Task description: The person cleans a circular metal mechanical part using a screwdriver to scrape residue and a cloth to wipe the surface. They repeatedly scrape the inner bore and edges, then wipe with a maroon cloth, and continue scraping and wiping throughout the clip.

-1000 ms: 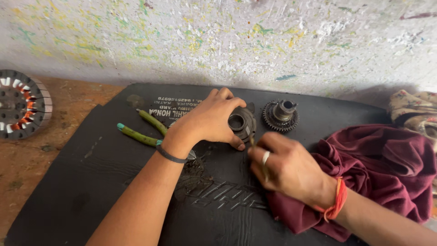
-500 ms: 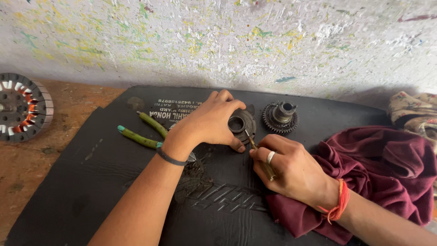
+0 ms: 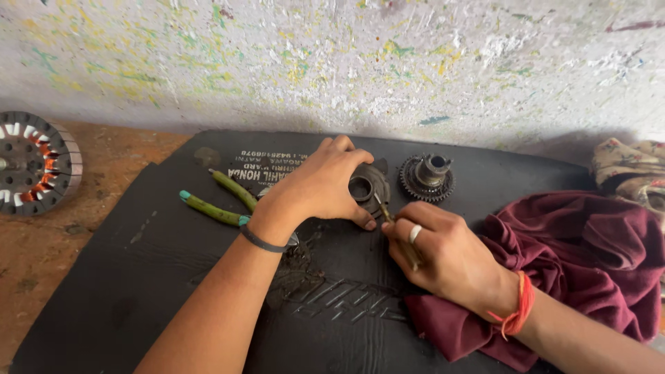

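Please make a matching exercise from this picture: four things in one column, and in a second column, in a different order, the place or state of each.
Things:
1. pliers
2. toothed gear
3. maroon cloth
4. round metal part

Places or states:
A. under the right forearm, crumpled
B. held down by the left hand
C. lies on the black mat, left of the left wrist
D. stands free on the mat, near the wall

Pairs: 1-C, 2-D, 3-A, 4-B
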